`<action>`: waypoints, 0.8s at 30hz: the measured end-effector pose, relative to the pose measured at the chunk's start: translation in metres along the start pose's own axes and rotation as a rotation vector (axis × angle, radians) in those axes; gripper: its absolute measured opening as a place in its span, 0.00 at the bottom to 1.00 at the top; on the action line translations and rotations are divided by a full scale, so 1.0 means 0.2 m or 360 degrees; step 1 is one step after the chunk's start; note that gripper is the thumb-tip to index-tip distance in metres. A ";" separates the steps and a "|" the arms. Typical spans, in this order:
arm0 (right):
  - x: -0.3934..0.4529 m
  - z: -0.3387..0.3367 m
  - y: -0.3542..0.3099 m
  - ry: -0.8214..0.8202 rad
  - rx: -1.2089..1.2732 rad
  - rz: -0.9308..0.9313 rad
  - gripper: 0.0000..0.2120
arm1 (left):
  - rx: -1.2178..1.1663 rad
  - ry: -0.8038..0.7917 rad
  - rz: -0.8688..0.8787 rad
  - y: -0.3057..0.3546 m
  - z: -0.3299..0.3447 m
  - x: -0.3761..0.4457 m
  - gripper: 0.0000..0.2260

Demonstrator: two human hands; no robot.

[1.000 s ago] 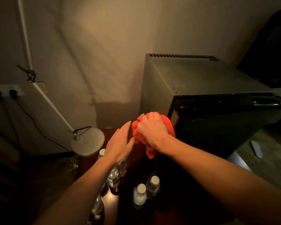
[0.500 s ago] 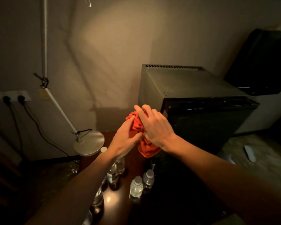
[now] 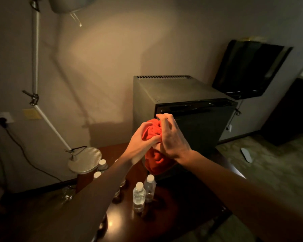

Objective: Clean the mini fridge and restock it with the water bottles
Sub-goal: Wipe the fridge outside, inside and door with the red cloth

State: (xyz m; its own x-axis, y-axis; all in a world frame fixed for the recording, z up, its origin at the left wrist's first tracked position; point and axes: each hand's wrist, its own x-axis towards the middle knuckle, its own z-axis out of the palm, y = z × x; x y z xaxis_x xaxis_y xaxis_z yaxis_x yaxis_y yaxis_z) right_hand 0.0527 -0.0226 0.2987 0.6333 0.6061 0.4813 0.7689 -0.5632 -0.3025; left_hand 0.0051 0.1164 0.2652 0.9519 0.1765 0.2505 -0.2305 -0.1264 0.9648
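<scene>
1. Both hands, left (image 3: pixel 140 145) and right (image 3: pixel 173 138), bunch the red cloth (image 3: pixel 153 131) before the shut fridge (image 3: pixel 191 109).
2. Cleaning stage; next, open that door.
3. Bottles (image 3: pixel 138 196) wait on the table (image 3: pixel 164 215).

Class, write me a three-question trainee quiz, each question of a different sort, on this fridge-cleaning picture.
1. True or false: the mini fridge door is shut.
2. Which holds the orange cloth? A) left hand only B) right hand only C) both hands
3. Fill in: the capped water bottles stand on the dark wooden ____.

Key: 1 true; 2 C; 3 table.
</scene>
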 end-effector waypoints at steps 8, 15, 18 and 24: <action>-0.02 -0.06 0.07 -0.0056 0.0092 0.0060 0.47 | 0.0391 0.0099 0.0062 0.10 0.09 0.05 0.13; 0.02 -0.18 0.22 -0.0172 -0.0036 0.0007 0.49 | 0.0752 0.0340 0.0309 0.19 0.03 0.10 0.10; 0.05 -0.23 0.31 -0.0018 -0.0181 0.0018 0.37 | 0.0955 0.0362 0.0310 0.19 -0.04 0.11 0.13; 0.13 -0.19 0.36 -0.0280 -0.0523 0.0028 0.26 | 0.1276 0.0349 0.0300 0.15 -0.13 0.11 0.09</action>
State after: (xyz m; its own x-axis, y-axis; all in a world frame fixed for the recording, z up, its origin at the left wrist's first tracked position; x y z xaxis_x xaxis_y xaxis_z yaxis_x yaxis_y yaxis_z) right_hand 0.1211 -0.0696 0.3200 0.6734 0.6660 0.3208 0.7068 -0.7073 -0.0153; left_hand 0.0142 0.1416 0.3016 0.8323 0.2575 0.4909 -0.0898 -0.8112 0.5778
